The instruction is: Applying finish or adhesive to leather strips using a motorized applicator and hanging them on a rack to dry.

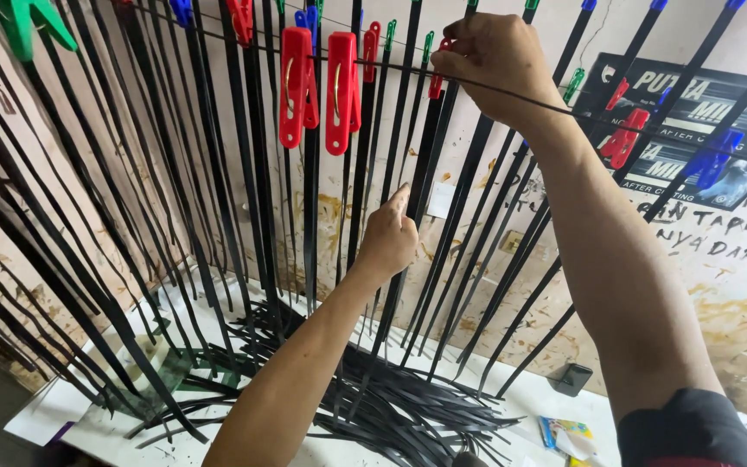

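Hanging with long axis near vertical from a thin line, upper end at a red clip, lower end toward the white table: a narrow, flat, glossy black strip. Left hand closed around it at mid-height. Right hand pinched at line and clip, probably squeezing the clip. Dark rectangular poster with pale lettering on the wall, right

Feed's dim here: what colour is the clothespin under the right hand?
Red clothespin, at the right hand; head view.
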